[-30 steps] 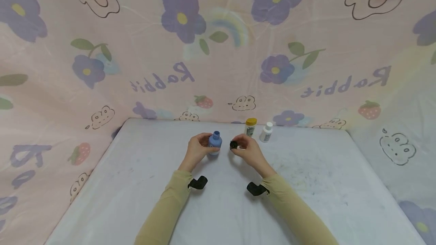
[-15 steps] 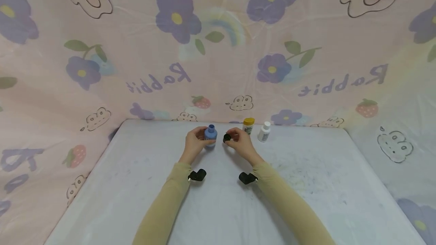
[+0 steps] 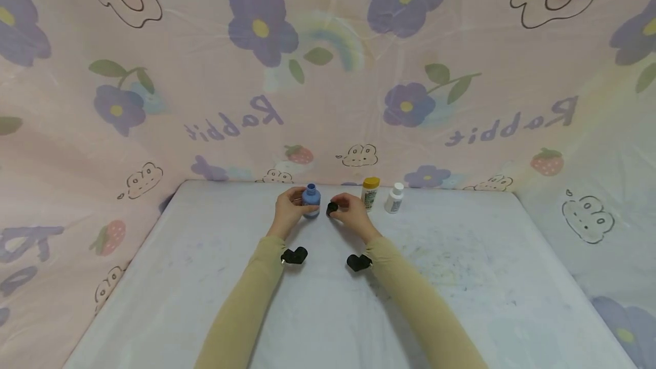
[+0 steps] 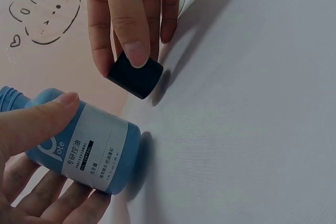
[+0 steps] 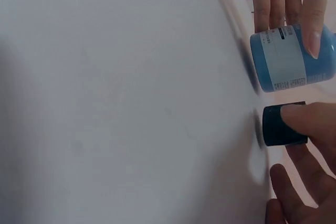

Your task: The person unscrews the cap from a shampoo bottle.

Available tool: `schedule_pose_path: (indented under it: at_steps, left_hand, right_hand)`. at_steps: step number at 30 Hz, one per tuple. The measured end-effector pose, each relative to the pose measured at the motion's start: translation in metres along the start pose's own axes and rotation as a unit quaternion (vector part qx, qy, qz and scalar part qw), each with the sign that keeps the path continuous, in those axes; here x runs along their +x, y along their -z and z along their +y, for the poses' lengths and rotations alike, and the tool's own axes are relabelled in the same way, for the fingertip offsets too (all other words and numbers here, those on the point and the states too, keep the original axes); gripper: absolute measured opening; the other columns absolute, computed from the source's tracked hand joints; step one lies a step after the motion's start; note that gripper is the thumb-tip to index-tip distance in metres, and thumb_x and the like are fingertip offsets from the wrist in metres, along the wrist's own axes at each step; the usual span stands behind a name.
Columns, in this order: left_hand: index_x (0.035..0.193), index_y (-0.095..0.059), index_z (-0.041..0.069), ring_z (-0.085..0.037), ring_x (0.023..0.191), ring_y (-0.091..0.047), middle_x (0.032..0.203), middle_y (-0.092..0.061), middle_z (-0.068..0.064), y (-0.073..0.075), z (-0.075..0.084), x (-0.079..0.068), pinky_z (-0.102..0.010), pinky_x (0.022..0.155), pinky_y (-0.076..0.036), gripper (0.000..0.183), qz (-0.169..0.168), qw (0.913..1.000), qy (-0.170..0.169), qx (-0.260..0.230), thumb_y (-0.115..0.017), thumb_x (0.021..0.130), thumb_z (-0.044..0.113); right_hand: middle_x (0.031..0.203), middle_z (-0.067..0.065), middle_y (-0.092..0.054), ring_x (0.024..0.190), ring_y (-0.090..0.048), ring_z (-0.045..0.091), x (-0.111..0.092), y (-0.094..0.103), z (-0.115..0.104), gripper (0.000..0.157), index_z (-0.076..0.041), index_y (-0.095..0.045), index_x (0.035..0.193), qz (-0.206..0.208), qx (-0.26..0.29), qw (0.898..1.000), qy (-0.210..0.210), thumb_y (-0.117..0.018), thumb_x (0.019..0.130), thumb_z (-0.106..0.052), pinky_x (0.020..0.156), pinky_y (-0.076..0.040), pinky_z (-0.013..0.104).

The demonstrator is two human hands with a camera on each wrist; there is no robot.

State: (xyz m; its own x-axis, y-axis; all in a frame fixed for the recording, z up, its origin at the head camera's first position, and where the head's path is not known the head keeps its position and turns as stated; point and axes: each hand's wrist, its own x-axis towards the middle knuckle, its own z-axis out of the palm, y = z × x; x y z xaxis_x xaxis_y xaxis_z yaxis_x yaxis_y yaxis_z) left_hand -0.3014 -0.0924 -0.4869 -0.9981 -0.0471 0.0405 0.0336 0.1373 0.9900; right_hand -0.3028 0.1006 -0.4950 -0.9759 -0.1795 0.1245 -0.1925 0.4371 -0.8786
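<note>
My left hand (image 3: 288, 211) grips a small blue bottle (image 3: 311, 199) round its body, thumb across the front. The bottle stands upright, and its threaded neck (image 4: 11, 98) is uncapped. A white label with dark print (image 4: 94, 148) covers the side in the left wrist view. My right hand (image 3: 353, 215) pinches a black cap (image 4: 135, 75) between thumb and fingers, just right of the bottle and apart from it. Shadows lie close by the bottle's base and the cap; whether either touches the table I cannot tell.
Behind my right hand stands a white bottle with a yellow cap (image 3: 371, 192). To its right is a smaller white bottle (image 3: 394, 198). A white cloth covers the table (image 3: 328, 312), and a patterned pink curtain (image 3: 328, 101) hangs along its back edge.
Both hands have moved toward the back of the table with the bottle and the cap. The cap is slightly nearer the bottle. The head view has shifted a little.
</note>
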Motion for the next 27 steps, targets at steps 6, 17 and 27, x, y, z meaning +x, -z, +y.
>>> schedule_pose_path:
  at_steps: [6, 17, 27]
  left_hand:
    - [0.123, -0.059, 0.003, -0.028, 0.109, -0.060, 0.121, -0.060, -0.016, -0.002, 0.000, 0.001, -0.035, 0.093, -0.048, 0.061, 0.004, 1.0000, 0.002, -0.005, -0.083, 0.068, -0.007]
    - [0.124, -0.058, 0.000, -0.032, 0.110, -0.059, 0.122, -0.059, -0.019, 0.000, -0.005, -0.002, -0.038, 0.095, -0.047, 0.061, 0.007, 1.0000, -0.005, -0.001, -0.082, 0.068, -0.007]
    - [0.130, -0.054, 0.003, -0.030, 0.121, -0.052, 0.132, -0.054, -0.017, 0.008, -0.011, -0.004, -0.035, 0.100, -0.043, 0.065, -0.020, 0.9996, 0.011, -0.017, -0.082, 0.071, -0.003]
  right_hand:
    - [0.112, 0.013, -0.063, 0.108, -0.056, 0.027, 0.001, -0.002, 0.001, 0.031, -0.002, -0.064, 0.110, 0.001, -0.026, 0.999, -0.018, -0.073, 0.081, 0.000, 0.097, -0.044, 0.039]
    - [0.113, 0.012, -0.062, 0.109, -0.055, 0.026, 0.000, -0.005, 0.001, 0.035, -0.003, -0.060, 0.112, -0.008, -0.045, 0.998, -0.033, -0.074, 0.080, 0.002, 0.098, -0.043, 0.039]
    - [0.117, 0.012, -0.062, 0.112, -0.054, 0.027, -0.001, -0.001, 0.006, 0.054, -0.007, -0.056, 0.125, -0.013, -0.030, 0.999, -0.010, -0.077, 0.076, 0.002, 0.102, -0.040, 0.040]
